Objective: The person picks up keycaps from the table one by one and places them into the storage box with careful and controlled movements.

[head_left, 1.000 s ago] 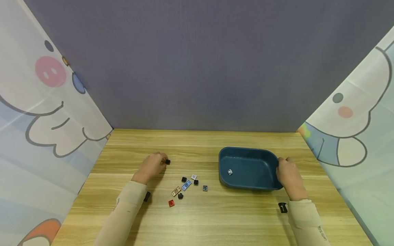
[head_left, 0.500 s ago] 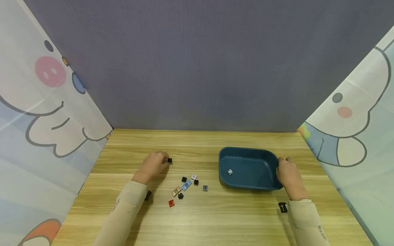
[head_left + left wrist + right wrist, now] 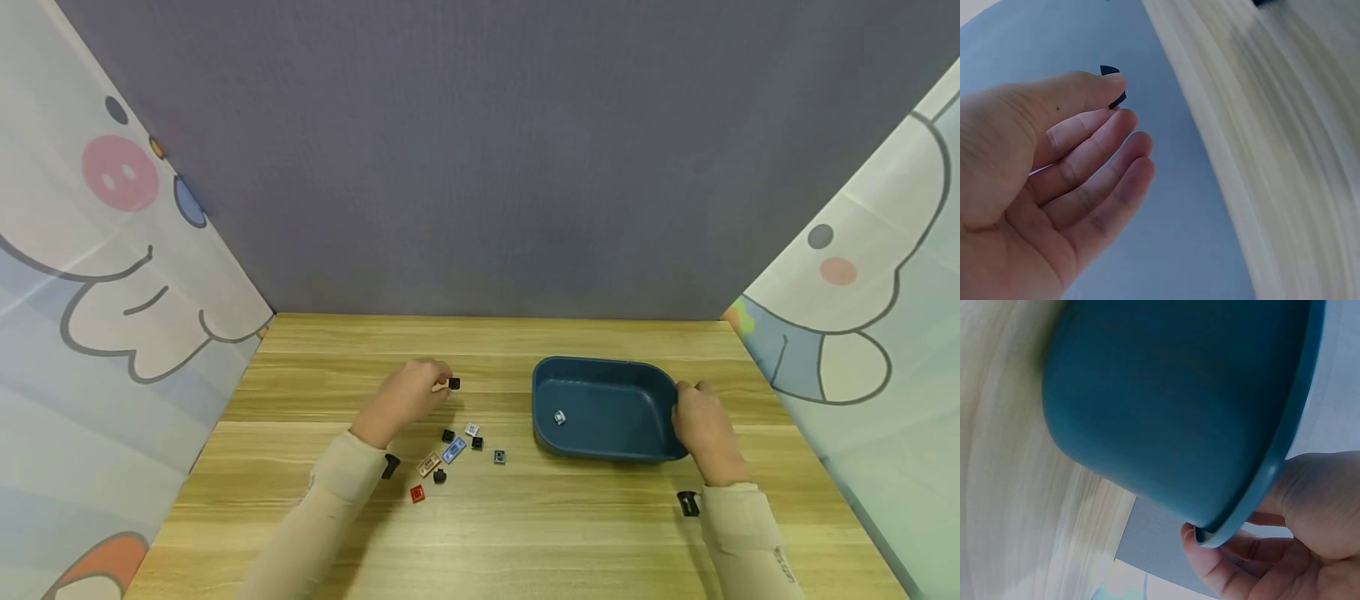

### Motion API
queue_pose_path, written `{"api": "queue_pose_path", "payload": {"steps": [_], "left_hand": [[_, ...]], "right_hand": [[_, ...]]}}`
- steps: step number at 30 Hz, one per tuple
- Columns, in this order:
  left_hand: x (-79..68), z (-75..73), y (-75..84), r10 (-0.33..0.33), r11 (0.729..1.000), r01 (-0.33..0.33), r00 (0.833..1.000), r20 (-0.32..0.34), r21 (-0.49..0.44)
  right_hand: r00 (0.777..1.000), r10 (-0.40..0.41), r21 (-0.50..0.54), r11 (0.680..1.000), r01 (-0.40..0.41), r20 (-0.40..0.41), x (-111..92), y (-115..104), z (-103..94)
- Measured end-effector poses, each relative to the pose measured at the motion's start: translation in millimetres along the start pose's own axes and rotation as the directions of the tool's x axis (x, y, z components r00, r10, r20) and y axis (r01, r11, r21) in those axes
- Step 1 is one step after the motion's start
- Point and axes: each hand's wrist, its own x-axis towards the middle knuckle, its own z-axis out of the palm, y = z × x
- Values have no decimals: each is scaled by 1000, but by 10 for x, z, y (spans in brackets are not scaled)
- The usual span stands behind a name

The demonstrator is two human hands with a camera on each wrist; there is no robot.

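Small black square piece of hard-looking plastic (image 3: 454, 384): at our left fingertips, apparently held clear of the table.
Bare left hand (image 3: 402, 402): thumb and at least one finger pinch the piece; the other fingers curve loosely beside them.
Pinch care: we'd want light, even pressure; squeezed off-centre, so small a piece could flip out.
Pieces below the pinch, toward our body: blue rectangular printed tile (image 3: 453, 450), tan rectangular printed tile (image 3: 429, 464), red square piece (image 3: 417, 493), others; any travel should clear them.
Dark-blue round-cornered plastic bin (image 3: 611, 421): right of the pinch, well apart; a small whitish piece (image 3: 559, 417) lies inside, near the wall facing the pinch.
Bare right hand (image 3: 703, 429): clamped on the rim at the end away from the pinch; we'd hold steady, no tugging, or the bin may slide.
Pale wood-grain table (image 3: 570, 533): under everything.
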Motion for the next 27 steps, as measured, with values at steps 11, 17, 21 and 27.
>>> {"api": "queue_pose_path", "payload": {"steps": [11, 17, 21, 27], "left_hand": [[192, 53, 440, 128, 991, -128, 992, 11, 29], [305, 142, 722, 184, 983, -185, 982, 44, 6], [355, 250, 901, 239, 971, -239, 970, 47, -13], [375, 403, 1128, 275, 961, -272, 956, 99, -38]], "right_hand": [[1000, 21, 8, 1000, -21, 23, 7, 8, -2], [1000, 18, 6, 1000, -18, 13, 3, 10, 1], [1000, 4, 4, 1000, -4, -12, -11, 9, 9], [1000, 0, 6, 1000, 0, -30, -11, 1, 26]]}}
